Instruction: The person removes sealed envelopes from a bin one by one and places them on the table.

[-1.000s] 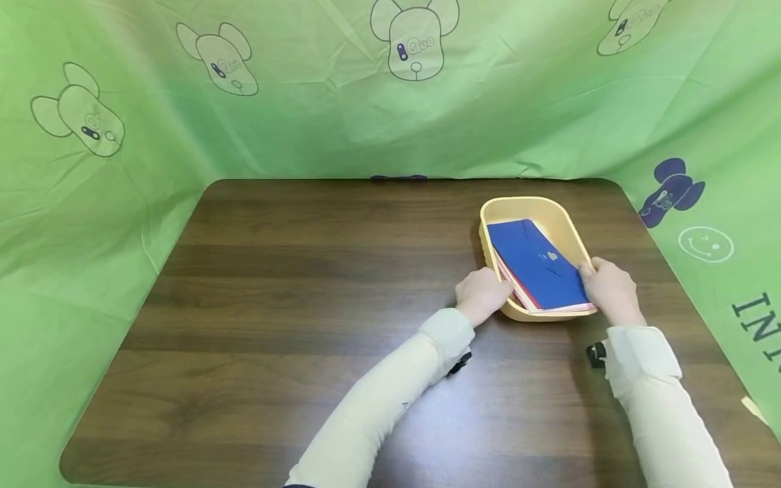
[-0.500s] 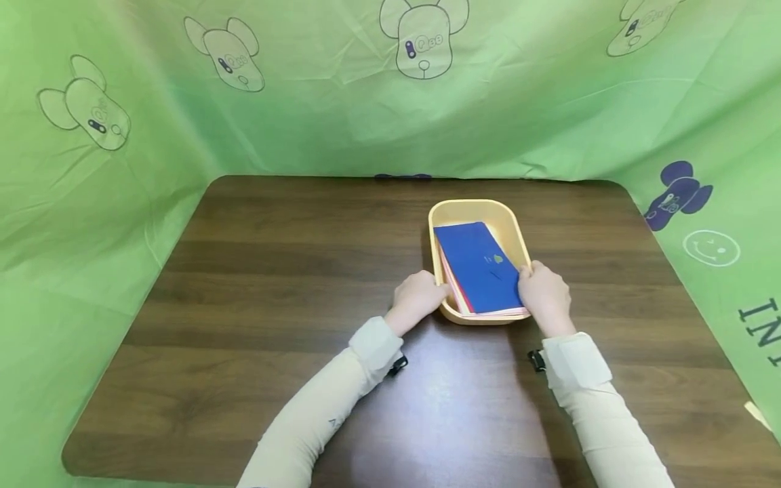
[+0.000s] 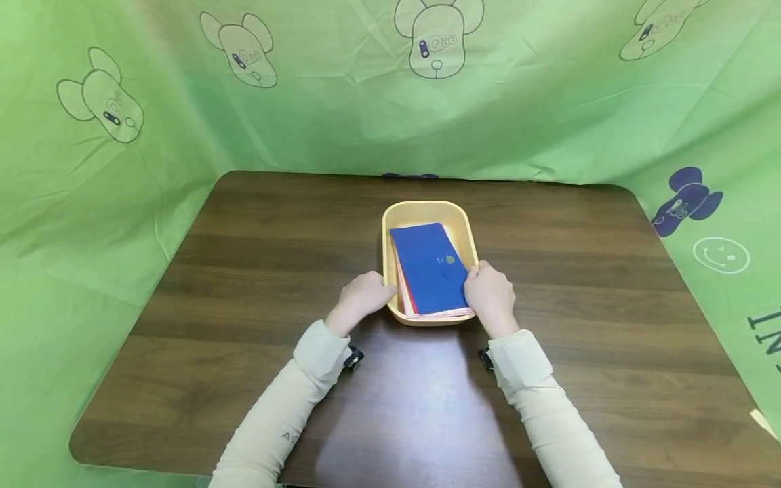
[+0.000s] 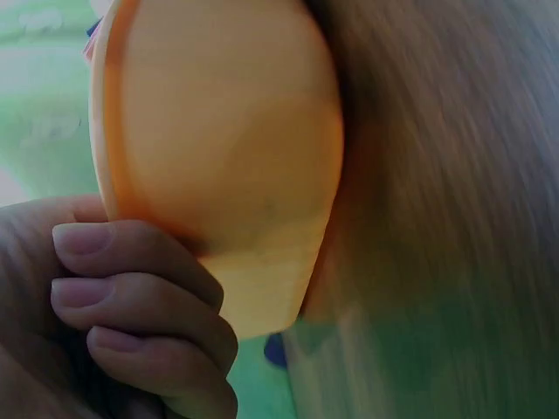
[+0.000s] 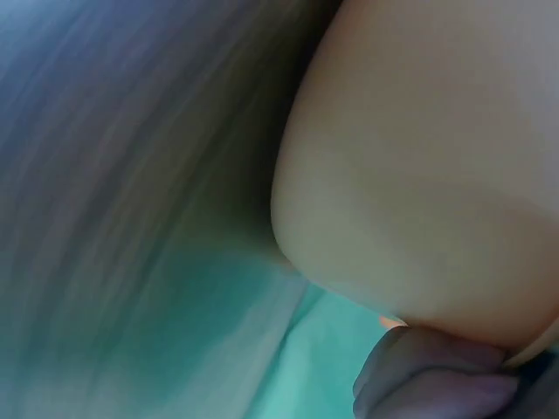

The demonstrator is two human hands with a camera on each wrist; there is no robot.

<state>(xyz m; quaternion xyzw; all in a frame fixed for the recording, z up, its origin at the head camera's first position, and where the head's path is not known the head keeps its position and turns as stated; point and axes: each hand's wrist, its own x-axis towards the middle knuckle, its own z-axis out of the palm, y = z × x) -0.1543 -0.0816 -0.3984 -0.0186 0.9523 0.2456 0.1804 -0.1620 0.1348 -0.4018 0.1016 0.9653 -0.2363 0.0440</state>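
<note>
A pale yellow plastic bin (image 3: pixel 421 214) is near the middle of the table in the head view. Inside lies a blue booklet (image 3: pixel 430 268) with a small gold mark, on top of red, pink and white sheets or booklets (image 3: pixel 405 291). My left hand (image 3: pixel 366 295) grips the left rim, and my right hand (image 3: pixel 490 295) grips the right rim near the front. In the left wrist view, curled fingers (image 4: pixel 148 297) lie against the bin's outer wall (image 4: pixel 227 131). The right wrist view shows fingertips (image 5: pixel 437 384) under the bin's rim. Whether its base touches the table cannot be told.
The brown wood-grain table (image 3: pixel 244 379) has rounded corners. Green printed cloth (image 3: pixel 329 122) hangs behind it and along both sides. A small pale strip (image 3: pixel 764 423) shows at the right edge. Black wrist cameras (image 3: pixel 352 358) sit under both cuffs.
Both hands have carried or slid the bin leftward, from the table's right side to near its middle. The booklets stay inside, and both grips look the same. The head view has shifted slightly.
</note>
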